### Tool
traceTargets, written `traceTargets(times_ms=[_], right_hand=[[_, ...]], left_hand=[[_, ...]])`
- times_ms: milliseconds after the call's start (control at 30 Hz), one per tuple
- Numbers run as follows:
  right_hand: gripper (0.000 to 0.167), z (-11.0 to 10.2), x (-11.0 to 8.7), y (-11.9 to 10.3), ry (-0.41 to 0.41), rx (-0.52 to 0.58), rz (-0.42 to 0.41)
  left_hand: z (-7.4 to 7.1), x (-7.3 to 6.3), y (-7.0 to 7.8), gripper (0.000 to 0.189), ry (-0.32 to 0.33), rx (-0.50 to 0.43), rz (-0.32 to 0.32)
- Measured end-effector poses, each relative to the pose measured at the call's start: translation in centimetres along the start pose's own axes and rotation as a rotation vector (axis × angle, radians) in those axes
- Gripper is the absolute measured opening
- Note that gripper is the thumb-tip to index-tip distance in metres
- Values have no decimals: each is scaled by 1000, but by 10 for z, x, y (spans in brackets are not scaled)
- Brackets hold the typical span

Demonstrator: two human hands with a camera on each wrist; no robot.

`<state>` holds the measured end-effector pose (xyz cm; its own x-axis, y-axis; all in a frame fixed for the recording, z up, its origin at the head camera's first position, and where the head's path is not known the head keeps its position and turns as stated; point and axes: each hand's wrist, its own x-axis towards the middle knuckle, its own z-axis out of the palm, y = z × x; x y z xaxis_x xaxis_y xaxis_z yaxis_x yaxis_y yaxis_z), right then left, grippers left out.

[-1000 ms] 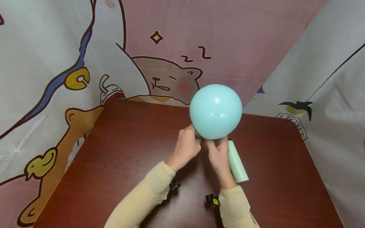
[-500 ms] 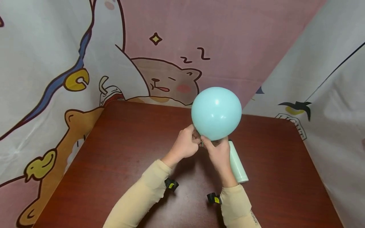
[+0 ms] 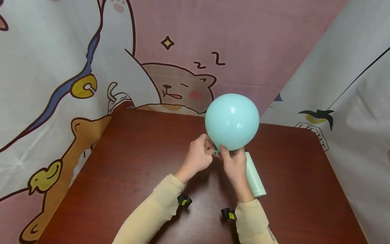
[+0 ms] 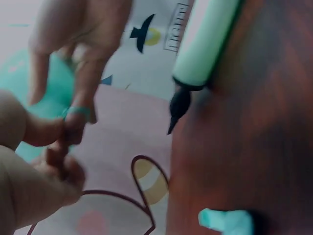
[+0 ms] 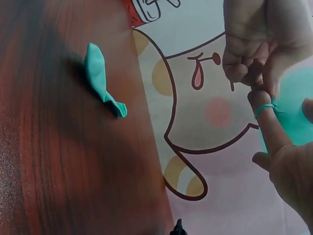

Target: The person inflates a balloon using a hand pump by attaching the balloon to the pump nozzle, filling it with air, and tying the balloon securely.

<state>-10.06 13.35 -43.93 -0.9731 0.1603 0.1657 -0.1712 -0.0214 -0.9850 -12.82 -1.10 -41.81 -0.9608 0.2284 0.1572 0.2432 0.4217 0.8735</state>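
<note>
A round light-blue inflated balloon point(image 3: 232, 122) is held up over the table in the head view. Its thin neck point(image 5: 265, 108) loops round the index finger of my right hand point(image 3: 235, 167). That finger is straight, and the right thumb lies against the balloon's underside, apart from the index finger. Close by, my left hand point(image 3: 198, 156) pinches the neck's end between thumb and fingers, right at the right index fingertip. In the left wrist view the balloon point(image 4: 54, 90) is partly hidden behind both hands.
A pale green hand pump point(image 3: 255, 176) with a black nozzle point(image 4: 180, 104) lies beside my right hand. One limp, uninflated teal balloon point(image 5: 97, 71) rests on the brown table point(image 3: 137, 152). A printed cloth backdrop point(image 3: 259, 40) stands behind the table.
The balloon has dropped slightly and moved a little right. My right thumb has shifted beneath it, and the neck now shows between my hands. The pump stays put.
</note>
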Motion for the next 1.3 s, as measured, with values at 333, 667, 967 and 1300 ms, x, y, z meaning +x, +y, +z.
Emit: traceTargets(times_ms=[333,667,967,1300], right_hand=[[53,2,2,1,-26,116,-36],[58,4,-2,3,-74,121,-65],[62,6,-5,5,-61,150,-1],[59,5,-6,9,102,155,38]], left_hand=[[23,-15,-9,33,296,31,275],[31,-15,-14,25,401,42,261],[17,-13,-5,20,271,27,60],[16,-11,-1,22,185,113,25]])
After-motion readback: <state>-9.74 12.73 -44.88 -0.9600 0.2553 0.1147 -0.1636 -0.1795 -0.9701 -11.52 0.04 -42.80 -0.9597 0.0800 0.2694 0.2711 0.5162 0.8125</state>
